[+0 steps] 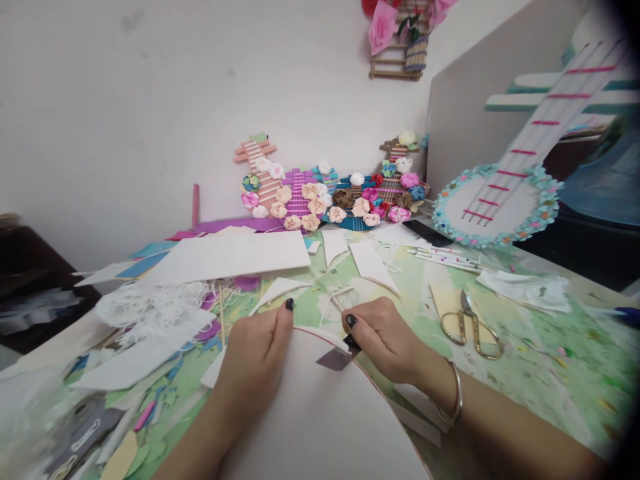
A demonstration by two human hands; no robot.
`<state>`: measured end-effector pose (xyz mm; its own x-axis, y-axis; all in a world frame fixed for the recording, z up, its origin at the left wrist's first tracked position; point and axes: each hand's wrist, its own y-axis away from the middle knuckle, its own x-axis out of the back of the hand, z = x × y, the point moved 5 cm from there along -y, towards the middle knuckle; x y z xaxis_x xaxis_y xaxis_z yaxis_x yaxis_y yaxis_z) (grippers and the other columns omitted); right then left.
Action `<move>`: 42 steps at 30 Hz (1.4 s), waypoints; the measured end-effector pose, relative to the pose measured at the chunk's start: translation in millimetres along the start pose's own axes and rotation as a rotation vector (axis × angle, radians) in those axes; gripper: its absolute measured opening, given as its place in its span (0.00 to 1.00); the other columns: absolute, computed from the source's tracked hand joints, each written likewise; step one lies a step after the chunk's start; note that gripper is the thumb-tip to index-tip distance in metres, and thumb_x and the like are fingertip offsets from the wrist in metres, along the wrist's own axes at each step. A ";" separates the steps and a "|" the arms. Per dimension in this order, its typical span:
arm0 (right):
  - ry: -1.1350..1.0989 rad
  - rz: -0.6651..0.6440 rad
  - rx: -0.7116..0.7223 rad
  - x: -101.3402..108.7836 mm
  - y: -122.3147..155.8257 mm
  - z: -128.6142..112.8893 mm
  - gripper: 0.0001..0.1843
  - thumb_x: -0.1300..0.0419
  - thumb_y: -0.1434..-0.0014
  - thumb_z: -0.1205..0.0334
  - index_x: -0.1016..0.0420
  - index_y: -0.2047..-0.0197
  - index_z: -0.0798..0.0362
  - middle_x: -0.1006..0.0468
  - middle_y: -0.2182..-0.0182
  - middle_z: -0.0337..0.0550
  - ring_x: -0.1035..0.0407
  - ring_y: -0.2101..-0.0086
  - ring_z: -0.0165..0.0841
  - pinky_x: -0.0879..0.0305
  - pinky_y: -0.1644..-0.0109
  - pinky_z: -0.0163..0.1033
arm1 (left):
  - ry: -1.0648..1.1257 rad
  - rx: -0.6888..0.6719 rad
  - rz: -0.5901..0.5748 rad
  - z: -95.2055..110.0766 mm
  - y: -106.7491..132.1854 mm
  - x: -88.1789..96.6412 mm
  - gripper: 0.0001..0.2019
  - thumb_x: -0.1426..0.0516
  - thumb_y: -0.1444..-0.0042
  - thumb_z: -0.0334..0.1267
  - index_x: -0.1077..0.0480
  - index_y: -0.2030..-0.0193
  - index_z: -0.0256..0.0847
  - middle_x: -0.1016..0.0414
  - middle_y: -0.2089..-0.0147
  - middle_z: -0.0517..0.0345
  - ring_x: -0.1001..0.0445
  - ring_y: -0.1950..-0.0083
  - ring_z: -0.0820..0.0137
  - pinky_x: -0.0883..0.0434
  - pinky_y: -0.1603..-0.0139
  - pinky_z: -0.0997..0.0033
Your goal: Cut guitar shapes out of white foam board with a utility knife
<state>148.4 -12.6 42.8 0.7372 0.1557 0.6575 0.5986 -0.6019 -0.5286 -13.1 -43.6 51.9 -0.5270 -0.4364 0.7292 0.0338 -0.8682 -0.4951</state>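
Observation:
A large white round-edged foam board (320,413) lies in front of me on the green patterned table (540,360). My left hand (257,357) rests on the board's upper left edge, fingers closed and pressing it down. My right hand (383,337) is closed around a small dark cutter (351,343) at the board's curved top edge. A small grey blade or scrap (334,360) sticks out just below that hand. A silver bangle sits on my right wrist.
Gold scissors (473,327) lie right of my hands. White board offcuts (230,257), tangled white string (150,307) and paper scraps crowd the left. Flower-decorated stick guitars (325,193) lean on the wall; a round white guitar model (495,207), pens (445,259) and a phone lie at right.

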 end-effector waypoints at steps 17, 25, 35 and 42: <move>0.033 -0.020 -0.072 -6.1 0.8 16.7 0.18 0.57 0.41 0.66 0.52 0.82 0.54 0.49 0.86 0.33 0.54 0.82 0.22 0.58 0.75 0.34 | -0.162 -0.064 0.066 0.0 -0.2 2.5 0.20 0.59 0.40 0.41 0.50 0.83 0.40 0.47 0.86 0.65 0.48 0.83 0.77 0.52 0.78 0.72; 0.055 -0.025 -0.065 -6.4 -0.1 9.0 0.18 0.56 0.41 0.66 0.52 0.82 0.54 0.49 0.86 0.33 0.54 0.82 0.22 0.59 0.75 0.34 | -0.170 -0.150 0.045 7.0 5.0 -5.1 0.20 0.58 0.39 0.39 0.48 0.83 0.39 0.44 0.86 0.65 0.46 0.83 0.77 0.51 0.78 0.72; 0.067 -0.024 -0.064 -5.6 0.6 10.0 0.17 0.56 0.43 0.67 0.53 0.82 0.54 0.50 0.86 0.33 0.55 0.83 0.22 0.59 0.75 0.35 | -0.032 0.078 -0.027 -8.6 6.0 3.9 0.21 0.59 0.39 0.44 0.39 0.80 0.39 0.36 0.82 0.63 0.39 0.78 0.75 0.46 0.75 0.73; 0.064 -0.038 -0.091 -6.5 -0.1 14.9 0.18 0.56 0.42 0.67 0.54 0.82 0.54 0.52 0.85 0.32 0.57 0.82 0.23 0.59 0.75 0.34 | -0.115 0.389 -0.220 -40.1 16.3 -5.3 0.27 0.64 0.41 0.55 0.48 0.85 0.41 0.37 0.83 0.58 0.40 0.78 0.70 0.48 0.75 0.70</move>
<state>148.2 -1.9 30.6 0.6912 0.1307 0.7108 0.5924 -0.6657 -0.4537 -43.8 -45.9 21.0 -0.4608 -0.2366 0.8554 0.2595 -0.9576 -0.1250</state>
